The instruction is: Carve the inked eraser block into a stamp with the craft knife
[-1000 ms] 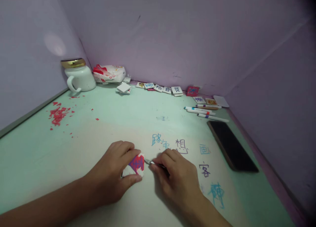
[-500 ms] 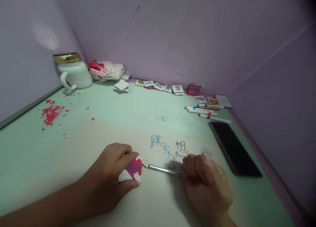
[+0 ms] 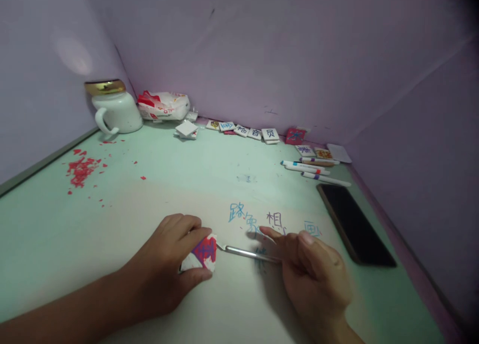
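- The small white block (image 3: 200, 254) is lying on the pale green table (image 3: 45, 224) near its front edge, just left of the handwritten characters (image 3: 258, 219); its top face is coated in red and purple colour, with the near lower corner showing bare white.
- The left hand (image 3: 170, 264) is gripping that block — thumb pressing along its near side, the other fingers curling over the far side and pinching it steady against the table.
- The right hand (image 3: 312, 279) is holding a slim metal carving tool (image 3: 245, 253) by its far end, index finger stretching forward along the shaft, the remaining fingers folding in around the handle; the tip is lying just beside the block's right edge, and I cannot tell whether it is touching.
- Judging by the block, carving is only partly along: most of the coloured face is looking uncut, so much of the cutting seems left.
- Further out, red shavings (image 3: 80, 168) are lying scattered on the table's left side — a sign that some cutting is done.
- A row of lettered tiles (image 3: 249, 132) is lining the back wall, looking finished, beside a small stack of blank white ones (image 3: 186, 130).
- Marker pens (image 3: 310, 168) and a dark phone (image 3: 354, 224) are lying to the right; a white mug with a gold lid (image 3: 114, 109) and a crumpled packet (image 3: 162, 106) are sitting in the far left corner.
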Demonstrator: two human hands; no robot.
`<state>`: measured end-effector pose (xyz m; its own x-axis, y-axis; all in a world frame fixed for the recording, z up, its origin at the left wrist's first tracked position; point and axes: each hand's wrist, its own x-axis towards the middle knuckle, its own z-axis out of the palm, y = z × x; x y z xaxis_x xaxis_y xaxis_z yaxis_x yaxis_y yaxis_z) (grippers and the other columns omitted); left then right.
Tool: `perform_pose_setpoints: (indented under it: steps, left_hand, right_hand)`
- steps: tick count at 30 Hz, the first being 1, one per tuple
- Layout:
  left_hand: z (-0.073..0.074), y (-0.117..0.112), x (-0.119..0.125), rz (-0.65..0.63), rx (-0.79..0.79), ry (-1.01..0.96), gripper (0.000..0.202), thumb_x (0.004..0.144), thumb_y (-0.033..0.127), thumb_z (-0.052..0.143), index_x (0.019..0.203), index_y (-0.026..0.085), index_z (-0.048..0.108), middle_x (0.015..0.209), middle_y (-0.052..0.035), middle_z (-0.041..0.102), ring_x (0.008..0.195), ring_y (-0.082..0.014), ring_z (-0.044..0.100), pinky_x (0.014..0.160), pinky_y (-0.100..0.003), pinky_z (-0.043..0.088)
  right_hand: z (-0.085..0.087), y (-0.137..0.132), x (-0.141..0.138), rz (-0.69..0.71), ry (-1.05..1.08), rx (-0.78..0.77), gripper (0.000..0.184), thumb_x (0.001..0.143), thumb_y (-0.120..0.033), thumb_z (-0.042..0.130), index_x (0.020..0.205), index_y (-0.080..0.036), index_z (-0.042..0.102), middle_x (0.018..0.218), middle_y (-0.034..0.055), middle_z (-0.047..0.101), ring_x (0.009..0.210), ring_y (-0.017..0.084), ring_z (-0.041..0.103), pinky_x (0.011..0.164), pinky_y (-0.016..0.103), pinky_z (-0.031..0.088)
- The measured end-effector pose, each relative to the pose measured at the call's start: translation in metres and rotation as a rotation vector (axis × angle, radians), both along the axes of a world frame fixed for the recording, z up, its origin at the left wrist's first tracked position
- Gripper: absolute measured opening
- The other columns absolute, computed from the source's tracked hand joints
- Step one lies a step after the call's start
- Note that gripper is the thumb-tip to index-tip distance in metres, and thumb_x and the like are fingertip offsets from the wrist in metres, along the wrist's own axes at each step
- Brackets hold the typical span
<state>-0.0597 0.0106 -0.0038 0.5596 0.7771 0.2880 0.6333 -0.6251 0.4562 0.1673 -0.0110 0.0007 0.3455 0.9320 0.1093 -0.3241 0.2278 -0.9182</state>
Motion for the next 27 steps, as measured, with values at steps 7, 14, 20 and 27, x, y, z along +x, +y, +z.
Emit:
perform_pose_setpoints:
  steps: [7,14,20,27]
  left_hand:
    - [0.001,0.000,0.000,-0.012,0.034,-0.022,0.035,0.076,0.013,0.063,0.110,0.021,0.058,0.108,-0.0084,0.061,0.099,-0.0264,0.059,0.086,-0.039,0.048]
    - [-0.003,-0.001,-0.001,-0.015,0.014,-0.049,0.036,0.075,0.013,0.063,0.111,0.020,0.058,0.107,-0.0084,0.059,0.099,-0.0273,0.057,0.085,-0.041,0.047]
    - [-0.003,-0.001,0.000,-0.015,-0.007,-0.054,0.038,0.076,0.011,0.062,0.112,0.021,0.056,0.108,-0.0085,0.058,0.100,-0.0278,0.055,0.085,-0.043,0.046]
    - [-0.003,-0.001,0.000,-0.022,-0.012,-0.037,0.041,0.074,0.009,0.066,0.112,0.020,0.055,0.109,-0.0083,0.057,0.101,-0.0276,0.055,0.086,-0.043,0.045]
  right_hand:
    - [-0.002,-0.008,0.001,0.051,-0.048,0.028,0.047,0.087,-0.032,0.062,0.044,-0.019,0.052,0.043,-0.0064,0.031,0.040,0.010,0.042,0.064,0.034,0.057]
    - [-0.004,-0.008,0.002,0.083,-0.036,0.034,0.045,0.088,-0.030,0.061,0.045,-0.019,0.059,0.041,-0.0056,0.037,0.039,0.011,0.045,0.062,0.034,0.056]
    - [-0.007,-0.010,0.003,0.084,-0.107,0.010,0.049,0.091,-0.031,0.058,0.043,-0.021,0.053,0.042,-0.0065,0.030,0.041,0.012,0.042,0.065,0.038,0.058]
    - [-0.010,-0.005,0.006,0.086,-0.174,0.047,0.029,0.090,-0.031,0.059,0.069,-0.023,0.076,0.072,0.0035,0.075,0.077,0.020,0.070,0.099,0.048,0.048]
